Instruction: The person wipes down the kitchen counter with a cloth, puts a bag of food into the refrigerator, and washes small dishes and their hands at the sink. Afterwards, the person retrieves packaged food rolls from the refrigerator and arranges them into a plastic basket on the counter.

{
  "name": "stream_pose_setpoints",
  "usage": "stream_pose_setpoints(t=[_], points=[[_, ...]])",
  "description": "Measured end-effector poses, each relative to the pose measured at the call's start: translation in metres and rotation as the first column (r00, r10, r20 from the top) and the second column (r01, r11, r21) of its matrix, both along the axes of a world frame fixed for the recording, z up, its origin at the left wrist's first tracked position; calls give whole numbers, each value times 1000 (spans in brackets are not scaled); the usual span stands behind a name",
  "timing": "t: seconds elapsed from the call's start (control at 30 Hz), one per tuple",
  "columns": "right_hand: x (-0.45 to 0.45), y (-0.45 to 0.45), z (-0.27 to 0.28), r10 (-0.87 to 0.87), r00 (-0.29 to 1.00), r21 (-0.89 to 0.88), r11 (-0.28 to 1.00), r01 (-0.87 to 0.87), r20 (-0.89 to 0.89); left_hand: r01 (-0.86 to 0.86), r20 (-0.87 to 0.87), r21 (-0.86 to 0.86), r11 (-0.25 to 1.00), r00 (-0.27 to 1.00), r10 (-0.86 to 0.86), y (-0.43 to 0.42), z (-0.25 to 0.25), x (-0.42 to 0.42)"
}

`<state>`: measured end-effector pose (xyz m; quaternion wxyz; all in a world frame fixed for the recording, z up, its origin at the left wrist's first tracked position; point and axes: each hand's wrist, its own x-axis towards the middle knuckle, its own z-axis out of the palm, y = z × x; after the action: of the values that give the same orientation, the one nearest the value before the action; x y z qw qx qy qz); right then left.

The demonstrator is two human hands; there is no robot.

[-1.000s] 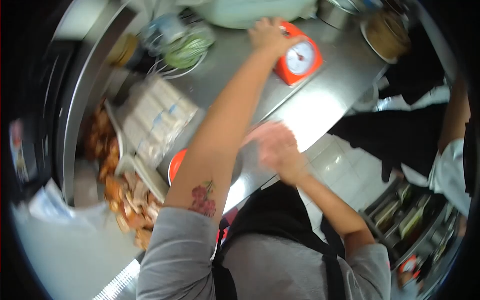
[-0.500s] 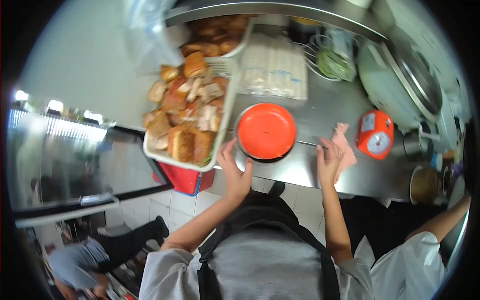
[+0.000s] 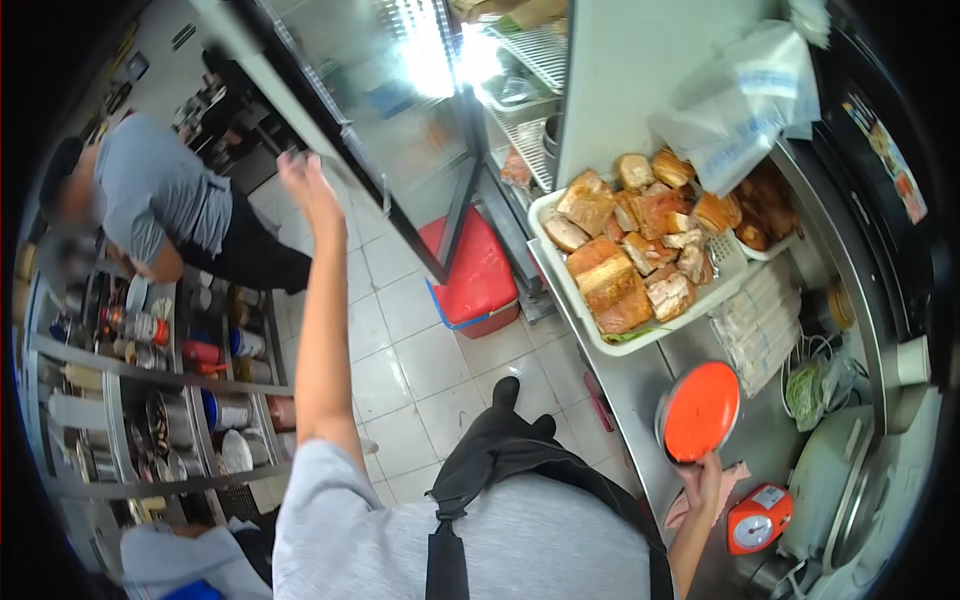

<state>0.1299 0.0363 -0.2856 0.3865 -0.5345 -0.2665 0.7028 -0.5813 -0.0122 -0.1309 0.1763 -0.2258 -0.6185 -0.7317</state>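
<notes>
My left hand [image 3: 312, 190] is raised at arm's length to the left, beside the glass fridge door [image 3: 375, 165]. Its fingers look stretched out, slightly blurred, with nothing visible in them. My right hand [image 3: 703, 485] grips the near edge of a round metal bowl [image 3: 662, 418] topped by an orange lid [image 3: 703, 410]. Some of that hand's fingers are hidden under the rim. A pink cloth [image 3: 738, 478] lies beside my right wrist, and an orange dial scale [image 3: 760, 520] stands close by. Beyond the bowl, chunks of roasted pork [image 3: 610, 275] fill a white basket [image 3: 640, 345].
The fridge door stands open above a red cooler box [image 3: 480, 275] on the tiled floor [image 3: 430, 355]. A co-worker [image 3: 165, 190] bends over racks of containers at the left. Packed white bundles [image 3: 755, 325] and a large lidded cooker [image 3: 835, 500] occupy the steel counter [image 3: 640, 440].
My view has swung left. My left hand has left the basket's side and reached out toward the fridge door. My right hand has moved from near the pink cloth onto the bowl's edge.
</notes>
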Motion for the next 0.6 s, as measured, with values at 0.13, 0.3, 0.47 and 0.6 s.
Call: stream_pose_setpoints(t=[0.13,0.3,0.47,0.6], points=[[31,-10,68,4,998,138,990,-12,56,117,173,52,992,977,-125,41,-35,-52],[-37,13,151,235,971,196,951,-238,40,386,61,134,913,916,-396,44,-42,13],[-167,25,139,510,852,129,843,-522,120,634,-23,-139,761,766,-643,67,-38,53],[-330,5,55,647,754,-3,759,-651,-114,862,-41,-387,327,339,-940,133,-9,34]])
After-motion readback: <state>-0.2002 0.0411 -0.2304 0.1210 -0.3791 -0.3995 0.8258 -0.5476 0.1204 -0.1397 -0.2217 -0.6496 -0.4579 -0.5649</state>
